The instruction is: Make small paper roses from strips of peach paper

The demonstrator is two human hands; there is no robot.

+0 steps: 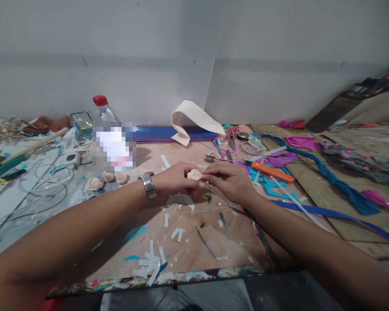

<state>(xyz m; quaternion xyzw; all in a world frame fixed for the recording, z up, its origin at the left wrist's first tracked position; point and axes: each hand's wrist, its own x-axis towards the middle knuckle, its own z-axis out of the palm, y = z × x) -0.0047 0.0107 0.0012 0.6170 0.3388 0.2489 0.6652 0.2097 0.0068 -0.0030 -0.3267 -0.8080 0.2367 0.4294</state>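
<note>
Over the middle of the table, a small cream rolled flower (194,174) is pinched between my two hands. My left hand (176,178), with a metal watch at the wrist, has its thumb and fingers closed round the flower's left side. The fingertips of my right hand (230,180) press on its right edge. Three similar cream pieces lie at the left, the largest a rolled flower (95,184). Behind my hands a folded cream strip (196,113) leans over blue sheets (152,133) by the wall.
A red-capped bottle (107,113) stands at the back left. Green-handled pliers (6,169) and a white charger (71,160) with cables lie left. An orange cutter (272,172), blue strips and pink scraps lie right. White paper bits (152,259) litter the front edge.
</note>
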